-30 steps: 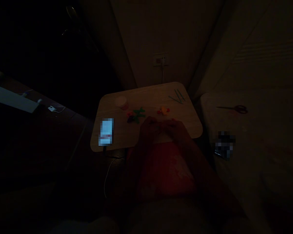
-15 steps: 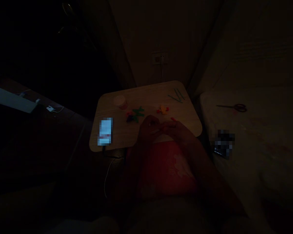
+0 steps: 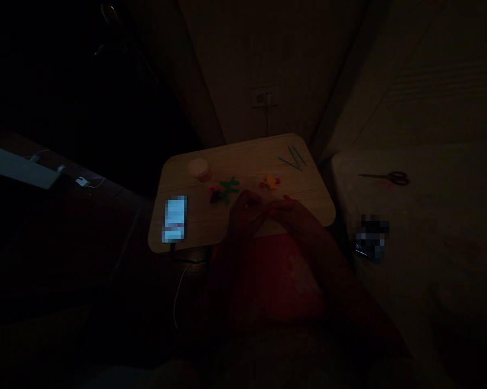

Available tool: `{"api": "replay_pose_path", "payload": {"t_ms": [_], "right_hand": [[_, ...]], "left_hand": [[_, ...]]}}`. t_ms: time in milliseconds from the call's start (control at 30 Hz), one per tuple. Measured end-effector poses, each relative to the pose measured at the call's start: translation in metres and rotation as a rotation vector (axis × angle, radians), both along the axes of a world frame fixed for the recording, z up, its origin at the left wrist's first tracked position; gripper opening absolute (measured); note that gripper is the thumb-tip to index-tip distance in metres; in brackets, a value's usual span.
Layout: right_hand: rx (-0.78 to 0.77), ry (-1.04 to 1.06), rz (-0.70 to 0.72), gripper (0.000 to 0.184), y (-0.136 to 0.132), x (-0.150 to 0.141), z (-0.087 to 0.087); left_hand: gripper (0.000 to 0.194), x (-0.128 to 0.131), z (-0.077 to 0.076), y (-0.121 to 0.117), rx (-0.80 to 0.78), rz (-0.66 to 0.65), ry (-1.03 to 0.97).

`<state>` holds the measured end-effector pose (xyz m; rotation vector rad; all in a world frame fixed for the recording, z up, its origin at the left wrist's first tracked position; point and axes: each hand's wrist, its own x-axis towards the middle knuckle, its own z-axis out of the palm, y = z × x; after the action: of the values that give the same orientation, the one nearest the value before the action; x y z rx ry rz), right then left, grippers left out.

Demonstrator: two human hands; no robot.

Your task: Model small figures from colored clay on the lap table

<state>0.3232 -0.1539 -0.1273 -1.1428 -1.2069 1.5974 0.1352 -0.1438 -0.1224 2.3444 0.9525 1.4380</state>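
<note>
Over the front of the small wooden table (image 3: 251, 151), my left hand (image 3: 245, 213) and my right hand (image 3: 292, 215) meet at the fingertips. Both are closed in a pinch; what lies between them is too dark to make out. A small red piece (image 3: 287, 198) shows just past the knuckles of my right hand, held or lying behind it, I cannot tell. Beyond the hands sits a yellow piece (image 3: 272, 182) with red ends. Left of it lie green pieces (image 3: 229, 189) beside a dark and red piece (image 3: 215, 194).
A lit phone (image 3: 174, 219) lies at the table's left, with a cable below. Behind it stands a round tub (image 3: 200, 169). Thin green sticks (image 3: 294, 158) lie at the back right. Scissors (image 3: 389, 177) and a dark packet (image 3: 372, 237) rest on the pale surface at right.
My hands stay together in nearly the same place, with the fingers shifting slightly. The things on the table have not moved.
</note>
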Motion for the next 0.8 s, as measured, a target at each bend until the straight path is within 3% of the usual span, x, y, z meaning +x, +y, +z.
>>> {"api": "replay_pose_path", "payload": {"t_ms": [500,800], "right_hand": [[-0.035,0.152,-0.003,0.029,-0.001,-0.001,0.011],[0.133,-0.051,-0.063,0.031,0.001,-0.001,0.006]], "left_hand": [[0.019,0.000,0.001,0.001,0.012,-0.004,0.002],[0.017,-0.001,0.003,0.002,0.018,0.002,0.034]]}}
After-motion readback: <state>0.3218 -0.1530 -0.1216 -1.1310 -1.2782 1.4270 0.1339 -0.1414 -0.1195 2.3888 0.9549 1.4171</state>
